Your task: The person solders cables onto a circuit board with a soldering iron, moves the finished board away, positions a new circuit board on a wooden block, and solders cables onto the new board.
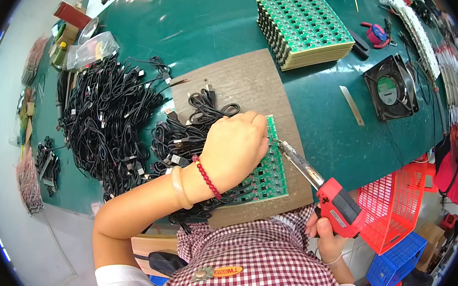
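My left hand [237, 150] lies over a green circuit board [277, 185], its fingers pinched together at the board's right edge. What the fingertips hold is hidden behind the hand. In my right hand [327, 242] is a red and black soldering gun [338, 205], its metal barrel slanting up and left so the tip comes close to the left fingertips. Under the board is a brown mat [289, 96]. Black cables with USB plugs [187, 126] are bunched on the mat left of my left hand, and several black leads run to the board's lower left part.
A big heap of black cables [107, 117] covers the table at left. Stacked green circuit boards [305, 28] stand at the back. To the right are a metal strip [352, 106], a black fan [392, 88], pliers and a solder spool [376, 34]. A red basket [388, 206] stands beside the table.
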Demonstrator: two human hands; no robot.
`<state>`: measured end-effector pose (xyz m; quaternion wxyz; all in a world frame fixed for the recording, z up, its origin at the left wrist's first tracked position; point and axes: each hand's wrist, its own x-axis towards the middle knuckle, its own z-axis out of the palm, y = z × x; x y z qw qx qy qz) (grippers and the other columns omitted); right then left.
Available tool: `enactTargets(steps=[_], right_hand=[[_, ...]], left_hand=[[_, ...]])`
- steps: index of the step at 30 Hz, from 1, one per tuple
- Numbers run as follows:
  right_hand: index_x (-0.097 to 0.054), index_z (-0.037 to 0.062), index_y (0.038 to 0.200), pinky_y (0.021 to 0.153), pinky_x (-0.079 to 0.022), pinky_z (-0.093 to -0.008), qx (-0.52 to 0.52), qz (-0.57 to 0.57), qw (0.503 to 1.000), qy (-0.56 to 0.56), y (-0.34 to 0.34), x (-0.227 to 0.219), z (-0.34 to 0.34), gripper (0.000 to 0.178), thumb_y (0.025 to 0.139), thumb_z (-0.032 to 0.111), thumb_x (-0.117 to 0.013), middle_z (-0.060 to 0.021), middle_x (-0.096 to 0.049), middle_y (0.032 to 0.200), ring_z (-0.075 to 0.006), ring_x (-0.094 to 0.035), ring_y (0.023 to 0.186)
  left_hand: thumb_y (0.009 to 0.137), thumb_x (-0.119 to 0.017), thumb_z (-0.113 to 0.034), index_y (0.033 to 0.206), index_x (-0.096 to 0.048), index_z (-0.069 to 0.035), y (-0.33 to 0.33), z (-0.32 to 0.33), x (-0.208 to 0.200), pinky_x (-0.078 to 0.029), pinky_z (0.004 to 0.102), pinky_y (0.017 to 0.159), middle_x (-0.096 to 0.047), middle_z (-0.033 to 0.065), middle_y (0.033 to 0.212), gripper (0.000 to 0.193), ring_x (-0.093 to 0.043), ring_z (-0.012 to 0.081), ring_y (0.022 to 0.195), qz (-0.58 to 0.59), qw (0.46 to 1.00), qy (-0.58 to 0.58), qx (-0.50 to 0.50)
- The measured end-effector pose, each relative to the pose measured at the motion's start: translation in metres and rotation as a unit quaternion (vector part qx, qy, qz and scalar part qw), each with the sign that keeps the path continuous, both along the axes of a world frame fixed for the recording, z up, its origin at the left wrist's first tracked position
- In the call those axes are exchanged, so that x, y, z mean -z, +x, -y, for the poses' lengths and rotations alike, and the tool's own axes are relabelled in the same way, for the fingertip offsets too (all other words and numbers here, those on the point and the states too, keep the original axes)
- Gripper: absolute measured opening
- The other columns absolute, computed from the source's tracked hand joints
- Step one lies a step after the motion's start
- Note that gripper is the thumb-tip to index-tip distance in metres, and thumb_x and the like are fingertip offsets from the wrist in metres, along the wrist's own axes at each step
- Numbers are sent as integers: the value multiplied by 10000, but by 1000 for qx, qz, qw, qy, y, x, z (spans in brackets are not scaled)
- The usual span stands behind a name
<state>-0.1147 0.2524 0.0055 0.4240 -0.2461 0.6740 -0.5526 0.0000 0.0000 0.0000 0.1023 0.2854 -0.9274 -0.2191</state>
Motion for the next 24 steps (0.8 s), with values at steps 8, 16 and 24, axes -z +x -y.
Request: enactTargets(steps=[8, 16, 24], right_hand=[[-585, -33, 807, 520, -448, -266, 9, -6, 1000, 21, 5, 2, 2, 359, 938, 299, -550, -63, -554, 625, -115, -519, 533], [-548, -39, 978, 521, -467, -277, -16, -11, 1000, 2, 7, 6, -2, 331, 940, 289, -547, -83, -579, 690, -125, -526, 550], [-455, -25, 1179, 509, -486, -288, 40, 11, 999, -31, 6, 12, -5, 419, 936, 297, -567, -116, -585, 744, -133, -517, 544]], left_hand=[[751, -633, -84, 752, -560, -57, 0, 0, 4, -477, 411, 644, -592, 108, 741, 77, -597, 312, 697, -23, 999, -27, 10], [755, -624, -87, 748, -556, -60, 0, -1, 6, -473, 403, 660, -591, 99, 739, 74, -598, 303, 708, -25, 999, -33, 11], [759, -614, -82, 751, -562, -62, 0, 0, 5, -474, 403, 658, -591, 103, 737, 57, -599, 306, 704, -23, 999, -41, 6]])
